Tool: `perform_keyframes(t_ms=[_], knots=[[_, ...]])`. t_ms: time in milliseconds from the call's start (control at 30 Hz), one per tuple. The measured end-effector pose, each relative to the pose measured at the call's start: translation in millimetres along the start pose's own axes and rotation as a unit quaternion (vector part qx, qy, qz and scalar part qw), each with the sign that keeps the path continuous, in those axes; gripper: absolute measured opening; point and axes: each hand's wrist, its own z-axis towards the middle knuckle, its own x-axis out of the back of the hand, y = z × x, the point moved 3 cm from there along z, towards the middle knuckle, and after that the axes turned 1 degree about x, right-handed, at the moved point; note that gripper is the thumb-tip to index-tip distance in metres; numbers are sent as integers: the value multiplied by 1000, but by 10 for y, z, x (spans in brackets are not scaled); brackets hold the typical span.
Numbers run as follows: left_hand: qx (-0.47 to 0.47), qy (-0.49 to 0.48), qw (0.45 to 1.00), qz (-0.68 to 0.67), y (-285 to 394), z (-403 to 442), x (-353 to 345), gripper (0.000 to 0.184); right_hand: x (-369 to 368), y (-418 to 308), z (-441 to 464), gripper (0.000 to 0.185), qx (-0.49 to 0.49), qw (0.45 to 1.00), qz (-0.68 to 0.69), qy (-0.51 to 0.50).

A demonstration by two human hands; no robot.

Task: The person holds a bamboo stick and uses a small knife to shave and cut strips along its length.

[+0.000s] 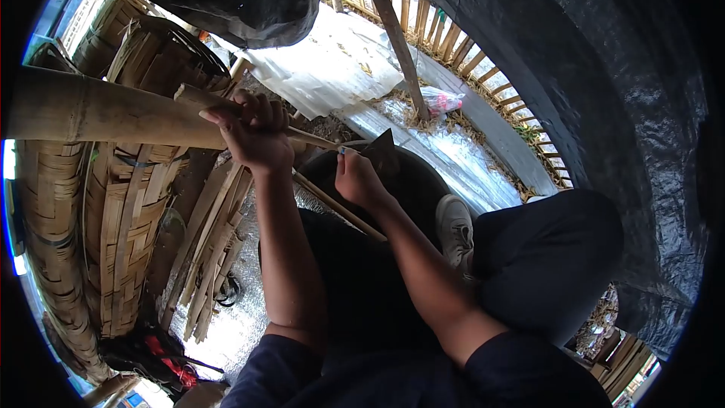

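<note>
My left hand (257,132) is closed around a pale bamboo stick (198,97), just beside a thick bamboo pole (121,115). The stick slants down to the right. Near its far end my right hand (359,179) is closed in a pinch, with a small blue spot at the fingertips. Just beyond that hand is a dark, pointed, flat piece (384,153); whether it joins the stick I cannot tell. Below the hands a thin bamboo strip (340,208) slants across my lap. A round black container (423,181) lies behind the right hand.
Woven bamboo baskets (136,234) stand at the left, with split bamboo strips (215,249) leaning beside them. A slanted wooden post (394,34) rises ahead, near a plastic bag (442,101). Dark tarpaulin (642,128) hangs at the right. My shoe (455,228) is beside the container.
</note>
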Motion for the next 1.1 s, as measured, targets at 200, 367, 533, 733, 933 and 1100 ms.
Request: perform_keyframes(t_ms=[200,367,533,733,933,1100], knots=[[-21,-97,995,-21,5,-106,21,58,235,-431,-16,29,24,1000,3,-18],[-15,-111,993,-41,-47,-72,-75,59,391,-508,-66,30,12,996,-85,38],[28,-55,996,-66,-160,-129,46,60,352,-391,-88,28,23,994,-97,37],[13,-14,999,-50,-139,-29,229,58,25,344,85,27,71,988,-98,92],[-21,-58,997,-43,-140,-110,47,59,214,-129,-77,26,65,993,-84,54],[19,29,998,-52,-91,14,219,58,59,532,194,22,63,987,-104,104]])
